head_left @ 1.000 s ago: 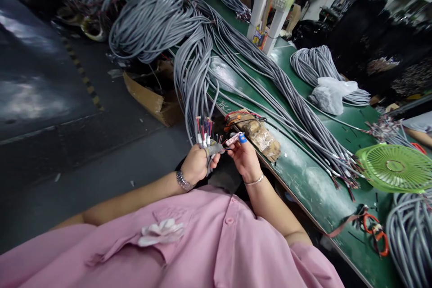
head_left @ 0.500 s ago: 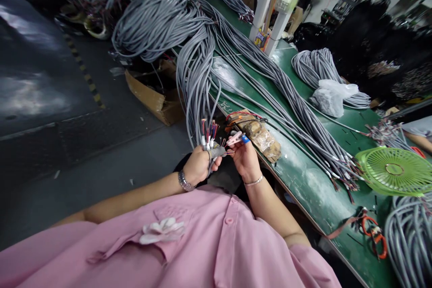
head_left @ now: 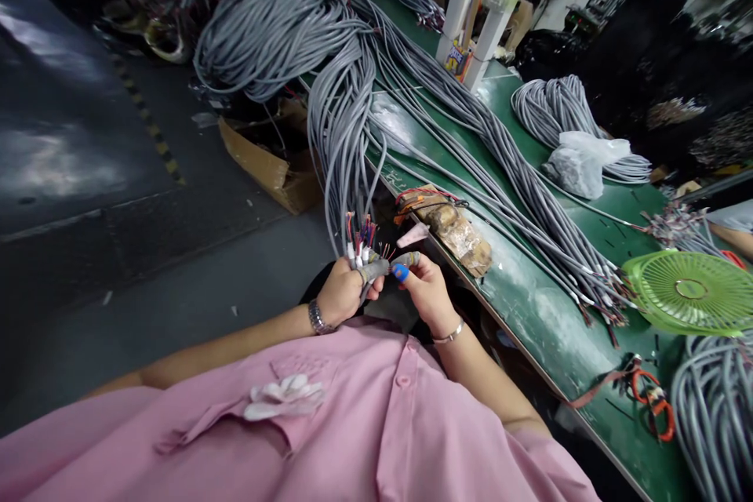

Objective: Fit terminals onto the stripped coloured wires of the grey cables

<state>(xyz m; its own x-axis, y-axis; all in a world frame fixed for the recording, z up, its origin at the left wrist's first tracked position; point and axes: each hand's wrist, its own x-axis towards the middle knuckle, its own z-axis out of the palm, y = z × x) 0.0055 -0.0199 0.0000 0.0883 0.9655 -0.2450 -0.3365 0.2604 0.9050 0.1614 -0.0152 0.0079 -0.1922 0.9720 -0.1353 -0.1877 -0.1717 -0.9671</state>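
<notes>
My left hand (head_left: 344,292) is closed around a bundle of grey multi-core cables (head_left: 347,204). White sleeves and red, blue and dark wire ends (head_left: 361,231) stick up above the fist. Its thumb, in a grey wrap, points right along the bundle. Facing it, my right hand (head_left: 431,294) pinches thin wires at a cable end between the index finger, wrapped in grey, and the thumb, which has a blue cover. The fingertips partly hide these wires. Just above the right fingers shows a pink strip (head_left: 413,235); I cannot tell whether a finger wears it.
Long grey cables (head_left: 500,149) run across the green table (head_left: 529,329). A taped block (head_left: 464,243) sits at its near edge. To the right are a green fan (head_left: 691,290), orange-handled scissors (head_left: 652,404) and a cable coil (head_left: 714,416). A cardboard box (head_left: 264,161) stands on the floor.
My right hand has turned over, its back now up, and its index finger and thumb have closed by the wire ends. The left hand keeps its hold on the cables.
</notes>
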